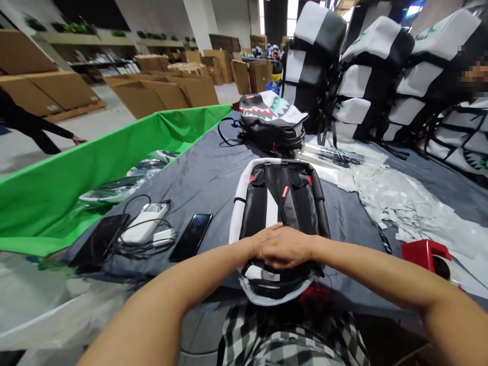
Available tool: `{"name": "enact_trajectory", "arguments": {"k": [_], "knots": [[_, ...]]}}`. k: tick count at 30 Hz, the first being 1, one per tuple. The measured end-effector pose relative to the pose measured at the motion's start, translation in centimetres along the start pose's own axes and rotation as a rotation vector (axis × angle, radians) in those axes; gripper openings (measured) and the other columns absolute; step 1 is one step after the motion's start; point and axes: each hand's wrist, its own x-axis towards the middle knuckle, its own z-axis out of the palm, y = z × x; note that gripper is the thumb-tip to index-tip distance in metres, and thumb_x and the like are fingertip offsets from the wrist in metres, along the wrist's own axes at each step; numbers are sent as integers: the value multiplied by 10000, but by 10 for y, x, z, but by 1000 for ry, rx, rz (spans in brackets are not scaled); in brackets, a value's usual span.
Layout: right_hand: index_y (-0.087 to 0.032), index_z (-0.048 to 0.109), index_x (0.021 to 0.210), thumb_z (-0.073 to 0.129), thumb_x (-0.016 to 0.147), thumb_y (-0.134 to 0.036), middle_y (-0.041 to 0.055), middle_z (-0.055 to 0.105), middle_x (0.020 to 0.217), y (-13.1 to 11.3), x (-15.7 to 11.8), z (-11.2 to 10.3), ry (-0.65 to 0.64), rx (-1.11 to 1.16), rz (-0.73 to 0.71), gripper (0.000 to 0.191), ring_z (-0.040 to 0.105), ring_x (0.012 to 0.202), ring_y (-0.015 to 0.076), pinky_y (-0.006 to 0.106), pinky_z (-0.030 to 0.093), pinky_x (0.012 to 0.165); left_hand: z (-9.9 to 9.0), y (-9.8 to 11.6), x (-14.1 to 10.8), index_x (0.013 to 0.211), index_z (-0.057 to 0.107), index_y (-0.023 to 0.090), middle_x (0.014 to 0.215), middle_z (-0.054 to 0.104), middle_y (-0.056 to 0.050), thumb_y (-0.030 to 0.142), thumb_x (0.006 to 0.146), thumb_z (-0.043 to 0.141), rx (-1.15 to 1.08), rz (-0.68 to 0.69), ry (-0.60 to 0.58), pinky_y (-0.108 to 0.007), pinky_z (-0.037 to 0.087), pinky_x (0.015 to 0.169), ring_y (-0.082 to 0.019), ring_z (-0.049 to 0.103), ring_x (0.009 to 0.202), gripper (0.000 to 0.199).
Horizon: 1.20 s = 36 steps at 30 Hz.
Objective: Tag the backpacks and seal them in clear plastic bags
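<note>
Our left hand (264, 244) and right hand (290, 247) overlap on one backpack (299, 203), one phone (191, 237) nearby; finger spread, grip: we can't tell.

Person wears a black, white and grey checked garment (290, 348), large squares, loosely creased; shirt or apron, can't tell. Left forearm (202, 272) and right forearm (366, 264) bare. Left hand (262, 244), right hand (288, 247): bare too.
</note>
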Motion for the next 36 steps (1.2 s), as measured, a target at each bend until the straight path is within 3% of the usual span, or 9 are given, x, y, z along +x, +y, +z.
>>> {"name": "enact_trajectory", "arguments": {"k": [2, 5, 11, 18, 24, 28, 31, 33, 36], "knots": [[-226, 630, 870, 609, 887, -289, 49, 696, 877, -11, 5, -2, -146, -10, -188, 69, 607, 826, 191, 304, 426, 739, -2, -3, -9, 1000, 718, 144, 1180, 687, -118, 222, 775, 618, 122, 100, -41, -384, 335, 1173, -244, 548, 1220, 258], [-222, 626, 860, 577, 915, -263, 46, 709, 870, -11, 3, 3, -225, -37, -174, 85, 611, 782, 182, 302, 440, 724, 1, -21, -21, 1391, 512, 119, 1565, 397, -156, 243, 822, 616, 383, 181, -73, -561, 127, 1231, -322, 225, 1499, 592], [-216, 592, 783, 541, 914, -243, 35, 707, 851, 14, -2, 31, -163, 46, 3, 143, 608, 794, 173, 281, 449, 716, 6, -56, -9, 1516, 355, 155, 1652, 235, -108, 334, 1023, 288, 568, 199, 58, -537, 181, 1225, -289, 99, 1540, 529], [-163, 579, 732, 418, 919, -249, -36, 617, 729, 17, 1, 12, 146, 0, 469, 261, 552, 674, 88, 208, 391, 641, -7, -65, 17, 1534, 365, 184, 1625, 316, -90, 371, 986, 355, 775, 226, 65, -554, 144, 1225, -331, 141, 1533, 579], [-180, 603, 932, 625, 888, -359, 26, 667, 869, -73, -103, -20, 703, 382, 973, 185, 611, 750, 142, 257, 485, 692, -25, -75, 19, 1506, 406, 254, 1610, 353, -60, 423, 995, 333, 814, 224, 2, -563, 210, 1204, -314, 208, 1521, 543], [-183, 613, 1159, 899, 590, -351, 77, 709, 1099, -126, -127, 40, 565, 694, 1081, 659, 669, 977, 237, 365, 518, 868, -31, -37, 25, 1348, 569, 227, 1481, 525, -117, 401, 955, 460, 787, 160, -31, -611, 343, 1120, -362, 397, 1422, 444], [-195, 645, 1056, 817, 690, -221, 23, 734, 920, -140, -115, 73, 654, 679, 1168, 405, 694, 873, 215, 339, 524, 809, -19, 18, 6, 1237, 622, 190, 1395, 589, -137, 316, 950, 475, 774, 203, 72, -576, 325, 1153, -331, 450, 1379, 347], [-206, 653, 936, 692, 811, -173, -2, 711, 822, -148, -115, 69, 696, 529, 1194, 135, 680, 772, 182, 289, 503, 713, 3, 54, -28, 1189, 630, 184, 1326, 622, -129, 313, 965, 456, 583, 302, 213, -478, 393, 1131, -278, 508, 1317, 311], [-208, 655, 902, 587, 885, -100, 29, 673, 822, -169, -132, 44, 598, -40, 1112, 128, 632, 763, 187, 286, 428, 663, 57, 83, -96, 999, 671, 219, 1010, 714, -73, 420, 980, 451, 54, 274, 288, -370, 535, 926, -221, 668, 975, 299]]}}
